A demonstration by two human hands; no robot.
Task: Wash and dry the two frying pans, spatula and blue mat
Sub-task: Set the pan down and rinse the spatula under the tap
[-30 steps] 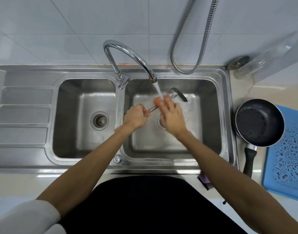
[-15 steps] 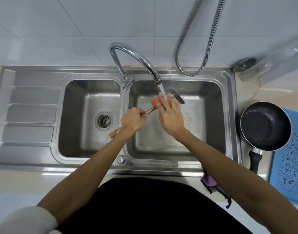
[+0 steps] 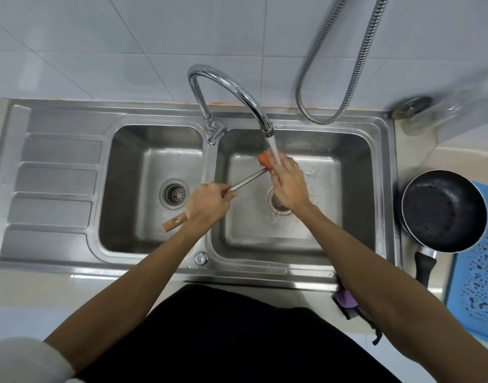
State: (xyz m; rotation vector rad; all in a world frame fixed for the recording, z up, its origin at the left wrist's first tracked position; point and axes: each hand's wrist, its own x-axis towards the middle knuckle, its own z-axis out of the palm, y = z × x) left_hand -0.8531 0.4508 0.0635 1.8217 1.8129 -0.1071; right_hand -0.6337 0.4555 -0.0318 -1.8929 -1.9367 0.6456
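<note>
My left hand (image 3: 208, 204) grips the spatula (image 3: 248, 179) by its handle over the divider between the two basins. The wooden handle end sticks out behind that hand. The metal shaft slants up to the right to an orange part under the running water. My right hand (image 3: 288, 182) lies over the spatula's head, fingers on top and thumb at the shaft, and hides the blade. One black frying pan (image 3: 441, 211) sits on the counter right of the sink, partly on the blue mat (image 3: 483, 286). I see no second pan.
The chrome tap (image 3: 237, 91) pours into the right basin of the steel double sink (image 3: 386, 167). A drainboard (image 3: 55, 183) lies at the left. A purple cloth (image 3: 345, 298) hangs at the sink's front right corner. A metal hose (image 3: 347, 87) loops on the tiled wall.
My left hand has slid back along the handle, baring more of the metal shaft. My right hand now covers the blade that showed before. The camera has shifted a little.
</note>
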